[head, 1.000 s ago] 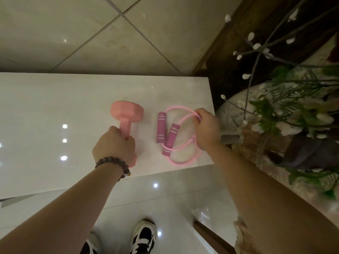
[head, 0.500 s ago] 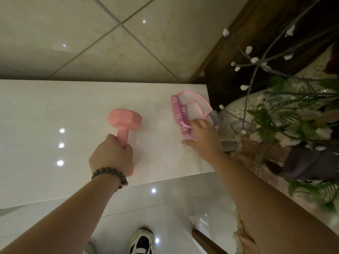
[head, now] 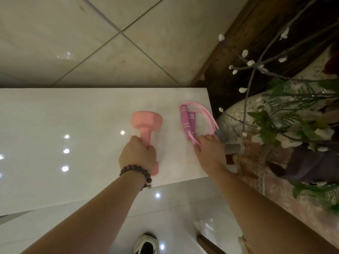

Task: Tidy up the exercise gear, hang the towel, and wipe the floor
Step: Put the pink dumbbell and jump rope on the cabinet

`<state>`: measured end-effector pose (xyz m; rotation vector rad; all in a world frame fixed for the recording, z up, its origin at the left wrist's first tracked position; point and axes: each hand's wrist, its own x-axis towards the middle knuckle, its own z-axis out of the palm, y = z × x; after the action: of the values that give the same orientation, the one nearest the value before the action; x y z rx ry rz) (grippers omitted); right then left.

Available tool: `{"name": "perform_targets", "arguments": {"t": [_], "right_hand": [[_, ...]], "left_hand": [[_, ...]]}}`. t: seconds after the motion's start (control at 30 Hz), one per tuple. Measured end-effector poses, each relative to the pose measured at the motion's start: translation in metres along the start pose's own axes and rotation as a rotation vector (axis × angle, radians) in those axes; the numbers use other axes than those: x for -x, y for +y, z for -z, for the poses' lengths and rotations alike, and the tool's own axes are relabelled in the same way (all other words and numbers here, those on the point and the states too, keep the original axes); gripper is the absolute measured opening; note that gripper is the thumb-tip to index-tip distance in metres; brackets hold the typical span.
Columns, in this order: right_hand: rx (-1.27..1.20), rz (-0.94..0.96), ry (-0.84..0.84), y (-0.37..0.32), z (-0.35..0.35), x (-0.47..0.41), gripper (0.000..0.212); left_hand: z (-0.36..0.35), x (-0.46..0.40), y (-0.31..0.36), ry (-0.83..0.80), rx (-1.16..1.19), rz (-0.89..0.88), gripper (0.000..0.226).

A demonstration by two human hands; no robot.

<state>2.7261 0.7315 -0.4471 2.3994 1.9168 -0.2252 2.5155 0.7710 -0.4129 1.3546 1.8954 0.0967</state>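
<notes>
Two pink things lie on the white worktop (head: 55,125) under my hands. My left hand (head: 136,155) is wrapped around the handle of the dumbbell (head: 146,123), whose far head points away from me. To its right, near the worktop's right edge, my right hand (head: 209,149) pinches the cord of the skipping rope (head: 189,121) just below its two side-by-side handles.

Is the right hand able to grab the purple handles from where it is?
Probably yes. The right hand already pinches the pink rope right beside the handles, and nothing lies between them.
</notes>
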Motion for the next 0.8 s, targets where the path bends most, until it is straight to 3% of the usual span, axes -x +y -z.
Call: {"name": "perform_targets", "arguments": {"t": [0.13, 0.3, 0.8], "right_hand": [[-0.059, -0.017, 0.022, 0.001, -0.001, -0.001, 0.013], [-0.116, 0.048, 0.016, 0.011, -0.003, -0.01, 0.008], [-0.134, 0.065, -0.095, 0.009, 0.004, -0.011, 0.015]], "left_hand": [[-0.019, -0.016, 0.045, -0.112, 0.208, 0.04, 0.016], [-0.044, -0.031, 0.077, -0.138, 0.385, 0.049, 0.015], [-0.044, -0.017, 0.055, -0.153, 0.591, -0.174, 0.015]]}}
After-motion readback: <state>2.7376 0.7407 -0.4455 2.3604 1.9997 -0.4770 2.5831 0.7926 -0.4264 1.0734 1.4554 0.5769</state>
